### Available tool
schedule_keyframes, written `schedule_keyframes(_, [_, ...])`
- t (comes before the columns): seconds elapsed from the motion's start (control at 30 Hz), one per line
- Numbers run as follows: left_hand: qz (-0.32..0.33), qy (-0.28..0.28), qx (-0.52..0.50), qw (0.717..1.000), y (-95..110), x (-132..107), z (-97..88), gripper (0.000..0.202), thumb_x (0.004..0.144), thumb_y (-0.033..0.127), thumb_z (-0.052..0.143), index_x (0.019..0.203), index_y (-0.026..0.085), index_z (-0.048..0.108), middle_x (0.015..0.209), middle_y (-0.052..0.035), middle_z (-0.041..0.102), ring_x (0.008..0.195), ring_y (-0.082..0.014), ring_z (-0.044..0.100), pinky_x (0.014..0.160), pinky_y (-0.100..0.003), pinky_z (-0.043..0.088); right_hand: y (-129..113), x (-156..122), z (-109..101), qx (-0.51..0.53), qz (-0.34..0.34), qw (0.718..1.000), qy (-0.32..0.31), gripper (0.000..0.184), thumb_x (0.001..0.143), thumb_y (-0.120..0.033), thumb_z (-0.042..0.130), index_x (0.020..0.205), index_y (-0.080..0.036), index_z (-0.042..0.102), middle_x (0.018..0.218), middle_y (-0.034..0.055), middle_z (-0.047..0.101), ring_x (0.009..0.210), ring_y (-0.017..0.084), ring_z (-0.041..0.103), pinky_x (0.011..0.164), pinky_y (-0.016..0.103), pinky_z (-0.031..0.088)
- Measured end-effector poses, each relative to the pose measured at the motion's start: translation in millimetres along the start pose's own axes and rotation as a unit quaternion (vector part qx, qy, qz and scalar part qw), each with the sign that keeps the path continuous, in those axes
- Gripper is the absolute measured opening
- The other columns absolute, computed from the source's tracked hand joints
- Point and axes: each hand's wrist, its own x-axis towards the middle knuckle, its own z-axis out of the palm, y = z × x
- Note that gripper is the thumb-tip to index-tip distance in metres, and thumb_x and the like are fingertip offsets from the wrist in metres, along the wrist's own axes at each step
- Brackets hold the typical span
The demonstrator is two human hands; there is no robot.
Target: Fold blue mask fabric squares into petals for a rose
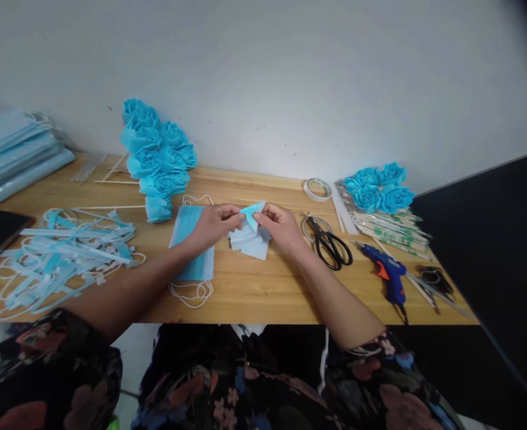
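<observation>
Left hand (219,223) and right hand (283,224) pinch blue fabric (250,216), seemingly keeping its fold taut. Scissors (321,233) lie at four o'clock, within easy reach.

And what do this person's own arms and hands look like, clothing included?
The left hand and right hand are bare, with no gloves, and no watch or bracelet shows on either wrist. The forearms are uncovered too. The left sleeve and right sleeve are loose, black and flower-printed, with reddish, pink and blue shades among the print.
</observation>
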Motion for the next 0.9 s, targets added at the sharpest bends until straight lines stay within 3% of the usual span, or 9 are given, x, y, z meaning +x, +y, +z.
schedule_keyframes(0.17, [-0.003, 0.001, 0.003, 1.0, 1.0, 0.0, 0.0, 0.025, 0.08, 0.039, 0.063, 0.066, 0.018, 0.063, 0.062, -0.0004, 0.064, 0.054, -0.009, 0.052, 0.05, -0.02, 0.041, -1.2, -0.2, 0.0, -0.017, -0.005, 1.0, 0.008, 0.04, 0.076, -0.056, 0.074, 0.07, -0.021, 0.055, 0.062, -0.0056, 0.042, 0.059, 0.01, 0.035, 0.056, 0.026, 0.03])
schedule_keyframes(0.63, [0.009, 0.003, 0.025, 1.0, -3.3, 0.5, 0.4, 0.026, 0.08, 0.038, 0.063, 0.064, 0.018, 0.063, 0.062, -0.0002, 0.063, 0.058, -0.0103, 0.051, 0.054, -0.022, 0.04, 0.5, -0.4, 1.1, -0.036, -0.003, 0.999, 0.007, 0.037, 0.078, -0.054, 0.071, 0.071, -0.021, 0.055, 0.065, -0.0034, 0.049, 0.065, 0.013, 0.043, 0.061, 0.026, 0.034])
schedule_keyframes(0.9, [0.034, -0.007, 0.021, 0.999, 3.6, 1.5, -2.3, 0.031, 0.082, 0.047, 0.067, 0.079, 0.017, 0.067, 0.067, -0.0013, 0.065, 0.06, -0.0119, 0.053, 0.056, -0.024, 0.04, -1.4, -2.1, 1.1, -0.067, -0.03, 0.997, -0.011, 0.03, 0.081, -0.046, 0.065, 0.071, -0.02, 0.053, 0.065, -0.0048, 0.046, 0.062, 0.011, 0.04, 0.059, 0.026, 0.031])
